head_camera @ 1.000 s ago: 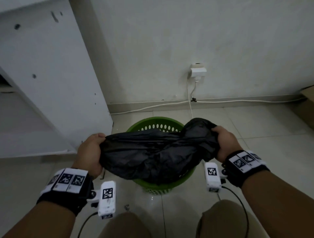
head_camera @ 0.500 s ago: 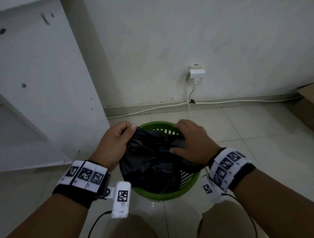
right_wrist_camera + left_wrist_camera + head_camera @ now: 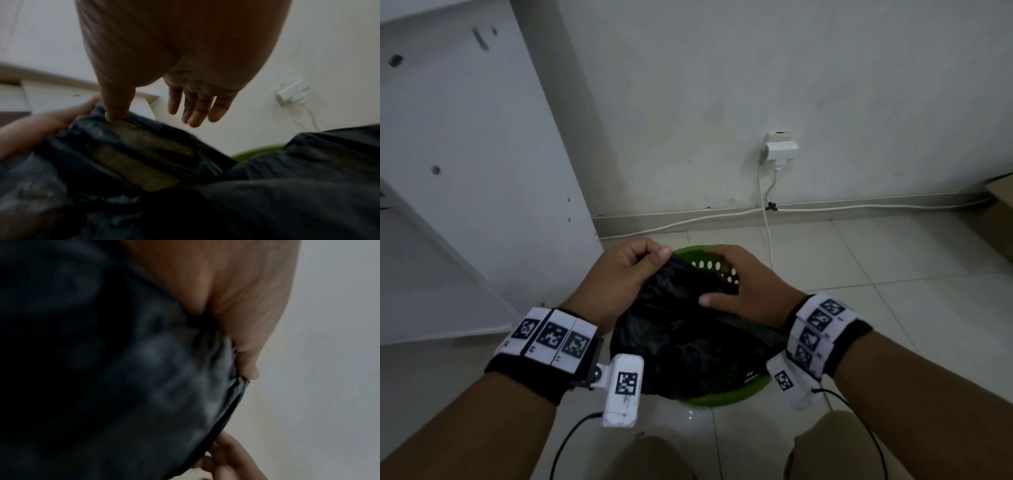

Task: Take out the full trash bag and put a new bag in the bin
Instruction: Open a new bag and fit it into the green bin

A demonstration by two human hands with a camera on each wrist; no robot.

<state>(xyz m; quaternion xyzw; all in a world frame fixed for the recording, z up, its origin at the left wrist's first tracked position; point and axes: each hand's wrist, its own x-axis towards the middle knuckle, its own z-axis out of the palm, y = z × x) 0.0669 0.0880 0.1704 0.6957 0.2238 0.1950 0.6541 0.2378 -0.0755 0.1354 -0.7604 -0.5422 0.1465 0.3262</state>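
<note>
Left hand (image 3: 619,277) pinching black bag (image 3: 681,329) rim at bin's (image 3: 722,399) far-left edge, right hand (image 3: 743,291) flat, fingers straight, pressing it down to seat liner.

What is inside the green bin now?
A black bag fills most of the green bin. The left hand pinches its edge; the right hand rests on it. The bin's bottom is covered.

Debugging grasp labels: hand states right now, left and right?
Left hand: closed, pinching the black bag edge.
Right hand: open, fingers straight, thumb touching the bag over the green bin.
</note>
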